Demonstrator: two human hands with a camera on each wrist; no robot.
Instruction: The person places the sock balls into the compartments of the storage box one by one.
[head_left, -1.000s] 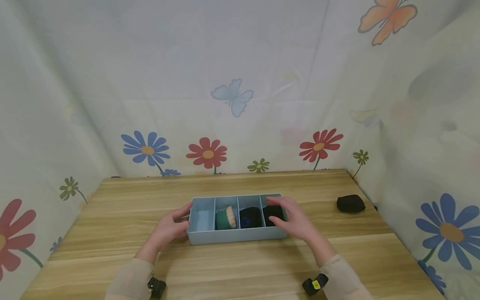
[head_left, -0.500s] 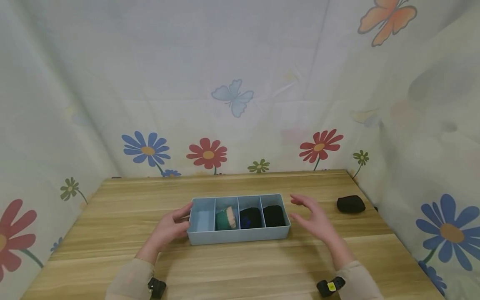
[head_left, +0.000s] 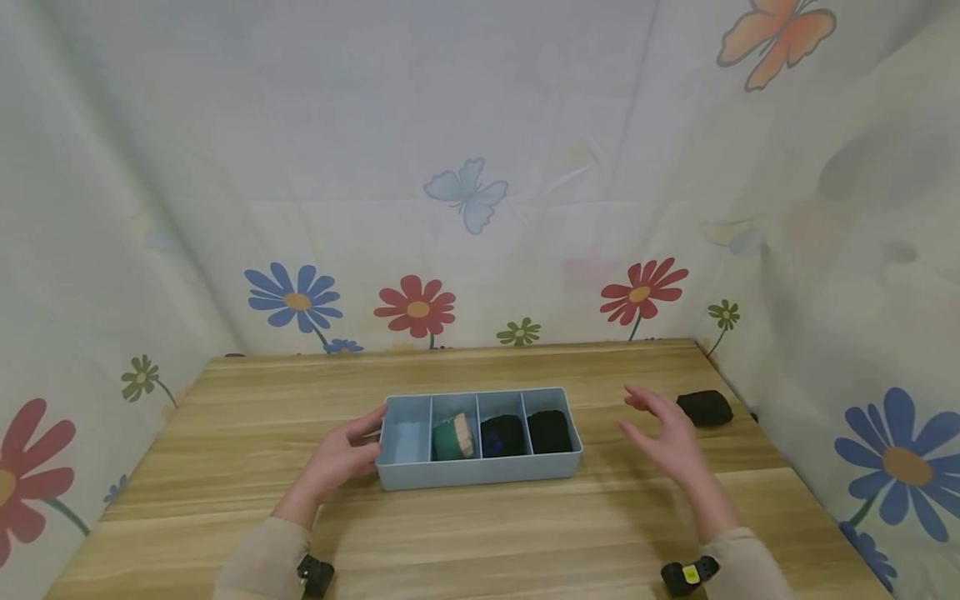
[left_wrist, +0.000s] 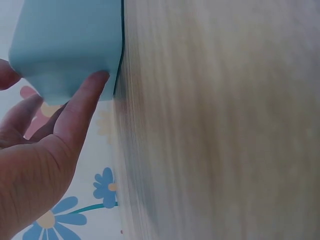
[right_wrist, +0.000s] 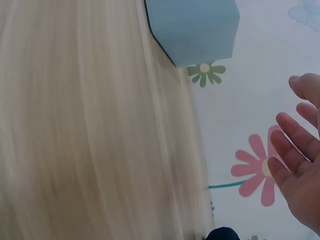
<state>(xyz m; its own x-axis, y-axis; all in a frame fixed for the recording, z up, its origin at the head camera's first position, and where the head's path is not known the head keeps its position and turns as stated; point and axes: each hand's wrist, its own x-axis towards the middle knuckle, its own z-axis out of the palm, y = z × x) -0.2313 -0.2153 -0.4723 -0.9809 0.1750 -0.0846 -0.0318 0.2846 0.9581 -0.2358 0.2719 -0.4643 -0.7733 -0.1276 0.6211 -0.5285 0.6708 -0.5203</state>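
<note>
A light blue divided box (head_left: 480,473) stands on the table, its leftmost compartment bare. In the other compartments sit rolled cloth bundles that look like socks: a green and beige one (head_left: 452,438), a black one with blue marks (head_left: 502,437) and a plain black one (head_left: 549,432). My left hand (head_left: 343,452) touches the box's left end; in the left wrist view the thumb (left_wrist: 82,107) lies along that end wall. My right hand (head_left: 671,435) is in the air right of the box, fingers spread and holding nothing. Just beyond it lies another black bundle (head_left: 707,408).
The wooden table (head_left: 480,542) has its back edge against a white curtain (head_left: 360,125) printed with flowers and butterflies. More curtain hangs along the left and right sides. Both wrists wear small black cameras.
My right hand has left the plain black bundle in the rightmost compartment and moved right, towards the loose black bundle. The left hand and the box have stayed in place.
</note>
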